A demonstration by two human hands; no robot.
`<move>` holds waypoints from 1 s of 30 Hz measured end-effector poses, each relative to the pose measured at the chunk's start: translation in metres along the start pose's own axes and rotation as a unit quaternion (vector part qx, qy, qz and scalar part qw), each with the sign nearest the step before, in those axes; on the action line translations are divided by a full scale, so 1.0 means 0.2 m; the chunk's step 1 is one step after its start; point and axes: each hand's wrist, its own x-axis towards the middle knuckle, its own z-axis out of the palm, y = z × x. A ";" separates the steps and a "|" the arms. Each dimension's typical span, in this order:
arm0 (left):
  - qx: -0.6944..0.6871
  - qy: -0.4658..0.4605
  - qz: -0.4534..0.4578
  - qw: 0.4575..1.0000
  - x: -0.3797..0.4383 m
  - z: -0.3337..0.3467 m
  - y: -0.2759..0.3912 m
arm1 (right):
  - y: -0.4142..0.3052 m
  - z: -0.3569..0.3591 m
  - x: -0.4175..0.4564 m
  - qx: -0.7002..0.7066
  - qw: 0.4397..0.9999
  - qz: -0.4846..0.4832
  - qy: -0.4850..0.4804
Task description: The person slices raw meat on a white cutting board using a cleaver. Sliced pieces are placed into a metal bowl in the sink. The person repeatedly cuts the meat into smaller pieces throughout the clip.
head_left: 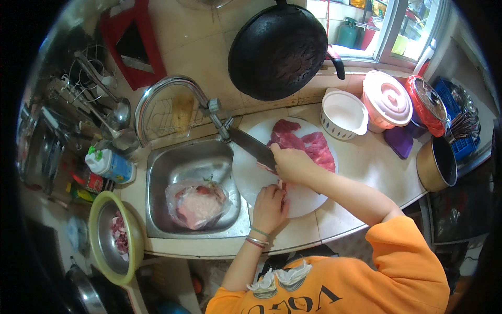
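My right hand [294, 164] grips a wide-bladed kitchen knife [254, 148] over a round white cutting board [251, 129]. The blade points toward the tap and its edge is near a thin strip of meat on the board. My left hand [270, 208], with bracelets at the wrist, presses a piece of meat against the board with curled fingers; most of that piece is hidden. Large slabs of raw red meat [318, 149] lie on the board's far right part, partly behind the right hand.
Left of the board, a steel sink [157, 165] holds bagged raw meat [198, 208]. A yellow-green bowl [138, 251] with meat pieces stands further left. The curved tap [172, 80] arches above the sink. A white pot [345, 114], pink lidded container [388, 100] and metal pot [427, 168] stand right.
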 end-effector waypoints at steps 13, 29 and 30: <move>0.023 0.012 -0.077 0.997 0.06 0.04 0.02 | 0.03 -0.01 -0.31 -0.023 1.000 -0.005 -0.008; -0.016 0.043 -0.029 0.999 0.06 0.14 -0.04 | 0.02 0.04 -0.09 -0.018 0.999 -0.009 -0.042; -0.017 0.035 -0.043 0.998 0.06 0.13 -0.04 | 0.00 0.03 -0.05 -0.011 0.999 -0.008 -0.046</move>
